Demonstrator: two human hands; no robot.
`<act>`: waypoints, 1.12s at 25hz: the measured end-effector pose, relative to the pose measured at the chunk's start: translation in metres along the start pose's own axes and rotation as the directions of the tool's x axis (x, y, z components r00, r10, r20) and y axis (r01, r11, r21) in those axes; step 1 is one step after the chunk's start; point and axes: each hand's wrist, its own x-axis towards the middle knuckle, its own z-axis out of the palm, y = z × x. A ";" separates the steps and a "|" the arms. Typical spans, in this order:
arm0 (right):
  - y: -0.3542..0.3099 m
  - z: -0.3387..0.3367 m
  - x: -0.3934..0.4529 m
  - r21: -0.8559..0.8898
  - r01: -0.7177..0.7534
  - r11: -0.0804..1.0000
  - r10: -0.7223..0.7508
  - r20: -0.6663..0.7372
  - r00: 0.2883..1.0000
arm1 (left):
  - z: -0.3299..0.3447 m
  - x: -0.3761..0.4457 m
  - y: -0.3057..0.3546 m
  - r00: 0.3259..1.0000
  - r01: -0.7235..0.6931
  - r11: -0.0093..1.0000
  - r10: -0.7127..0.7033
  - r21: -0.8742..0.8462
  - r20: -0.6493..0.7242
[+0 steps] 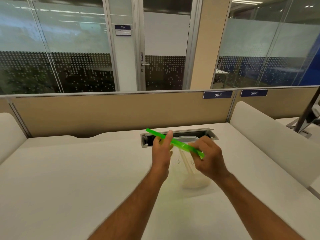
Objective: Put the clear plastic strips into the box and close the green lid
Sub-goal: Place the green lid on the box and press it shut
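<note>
Tilted green lid (174, 143) between hands.

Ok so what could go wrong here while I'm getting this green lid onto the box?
The green lid is tilted, held by the left hand and the right hand, so it may seat crooked on the clear box. The strips stand slanted inside and could catch under it. The box itself is blurred and light, so it might tip.

1 bright green flat plastic lid (174, 143), 1 clear plastic box (187, 163), 2 bare hands, left hand (161, 152) and right hand (207, 156), 1 white desk (69, 170), 2 blue numbered partition labels (217, 94); clear strips inside too blurred to count.
</note>
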 end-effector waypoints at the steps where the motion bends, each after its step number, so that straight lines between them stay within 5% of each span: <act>1: -0.001 0.004 -0.003 -0.075 0.085 0.994 -0.082 0.046 0.996 | 0.001 0.001 -0.002 0.999 0.054 0.996 -0.054 -0.068 0.004; 4: 0.003 0.011 -0.015 -0.146 0.225 0.963 -0.197 0.187 0.962 | -0.001 0.002 -0.013 0.992 0.117 0.980 -0.123 -0.160 -0.034; 6: 0.009 0.011 -0.024 -0.112 0.195 0.974 -0.153 0.306 0.940 | -0.007 0.006 -0.018 0.986 0.130 0.977 -0.146 -0.167 -0.086; 10: 0.027 0.017 -0.029 -0.045 -0.307 0.951 0.307 0.271 0.912 | -0.020 0.014 -0.026 0.980 0.169 0.978 -0.180 -0.123 -0.084; 11: 0.034 0.020 -0.027 -0.012 -0.510 0.860 0.499 0.232 0.835 | -0.023 0.016 -0.028 0.978 0.182 0.977 -0.191 -0.109 -0.081; 13: 0.048 0.022 -0.019 0.151 -0.876 0.458 0.820 0.309 0.482 | -0.027 0.019 -0.031 0.976 0.198 0.978 -0.203 -0.068 -0.078; 14: 0.054 0.022 -0.018 0.251 -0.947 0.203 0.863 0.411 0.294 | -0.029 0.021 -0.032 0.976 0.206 0.978 -0.209 -0.042 -0.069; 16: 0.062 0.023 -0.021 0.345 -0.932 -0.107 0.820 0.561 0.114 | -0.032 0.026 -0.034 0.973 0.228 0.974 -0.228 -0.007 -0.037; 20: 0.066 0.027 -0.025 0.460 -0.840 -0.289 0.805 0.591 0.046 | -0.037 0.034 -0.039 0.963 0.270 0.962 -0.269 -0.042 0.028; 23: 0.063 0.029 -0.023 0.543 -0.747 -0.384 0.804 0.595 0.019 | -0.036 0.034 -0.043 0.953 0.302 0.927 -0.298 -0.221 0.053; 28: 0.050 0.040 -0.015 0.669 -0.571 -0.476 0.799 0.600 0.037 | -0.022 0.025 -0.054 0.928 0.368 0.854 -0.360 -0.367 0.092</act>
